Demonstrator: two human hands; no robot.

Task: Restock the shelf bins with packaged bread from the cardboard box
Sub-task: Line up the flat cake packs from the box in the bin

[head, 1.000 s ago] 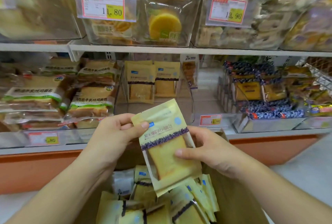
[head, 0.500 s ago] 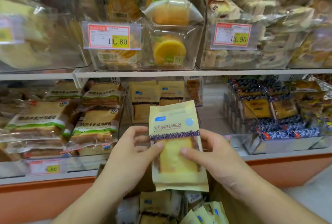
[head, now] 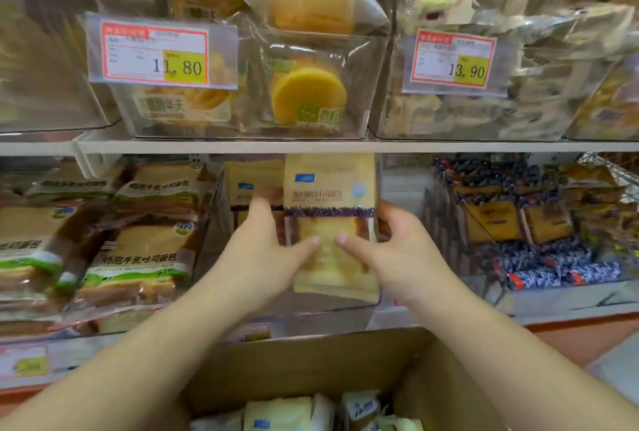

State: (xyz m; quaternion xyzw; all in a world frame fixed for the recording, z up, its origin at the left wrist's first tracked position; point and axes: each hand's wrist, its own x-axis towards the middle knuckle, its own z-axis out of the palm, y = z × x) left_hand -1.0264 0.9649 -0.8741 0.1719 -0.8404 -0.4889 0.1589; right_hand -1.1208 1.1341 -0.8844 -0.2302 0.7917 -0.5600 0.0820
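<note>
I hold a yellow bread packet (head: 330, 195) with a purple band upright inside the clear middle bin (head: 345, 313) on the lower shelf. My left hand (head: 266, 254) grips its left side and my right hand (head: 397, 250) grips its right side, both thumbs pressed on the front. Another yellow packet of the same kind (head: 250, 181) stands just behind and to the left in the bin. The open cardboard box (head: 311, 361) sits below my arms, with more yellow packets (head: 276, 413) at its bottom.
Green-labelled toast bags (head: 138, 257) fill the bin to the left. Blue and yellow snack packs (head: 518, 223) fill the bin to the right. The upper shelf (head: 311, 146) carries clear bins of round cakes (head: 307, 91) with price tags (head: 162, 53).
Both hands lifted the yellow packet up from over the box, straightened it upright and moved it forward into the middle bin on the lower shelf.
</note>
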